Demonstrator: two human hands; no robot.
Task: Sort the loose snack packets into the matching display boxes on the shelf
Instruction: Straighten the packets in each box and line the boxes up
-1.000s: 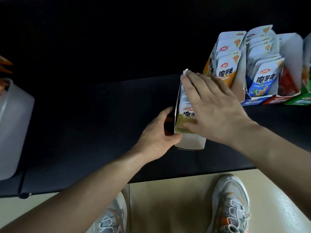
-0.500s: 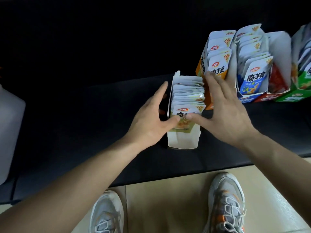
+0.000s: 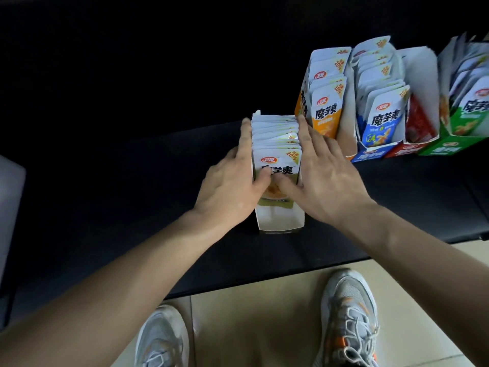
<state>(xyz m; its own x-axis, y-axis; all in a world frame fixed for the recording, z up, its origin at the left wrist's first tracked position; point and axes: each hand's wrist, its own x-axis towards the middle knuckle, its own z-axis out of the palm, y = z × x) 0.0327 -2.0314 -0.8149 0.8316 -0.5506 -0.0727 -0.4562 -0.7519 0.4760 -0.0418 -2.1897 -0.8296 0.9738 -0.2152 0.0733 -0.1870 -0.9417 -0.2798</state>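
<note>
Left grip (image 3: pixel 232 186): open, fingers straight along the left wall of the near display box (image 3: pixel 280 221), thumb pressing the face of the front packet (image 3: pixel 275 162). Right grip (image 3: pixel 325 181): open too, fingers flat along the box's right wall, thumb on the same packet, the two thumb tips almost meeting.

I note the near display box stands on the dark shelf (image 3: pixel 132 207), a short way in from its near edge. It is filled with a row of upright packets (image 3: pixel 275 131) running from near to far.

Far right on the shelf, four boxes stand side by side: orange box (image 3: pixel 303 102), blue box (image 3: pixel 370 156), red box (image 3: pixel 404 149), green box (image 3: pixel 449 144). The orange box is just beside my right fingertips. I cannot tell how full the red box is.

A pale container (image 3: pixel 10 207) is at the left edge. Near me are the tiled floor (image 3: pixel 264 327) and two grey shoes (image 3: pixel 346 321).
</note>
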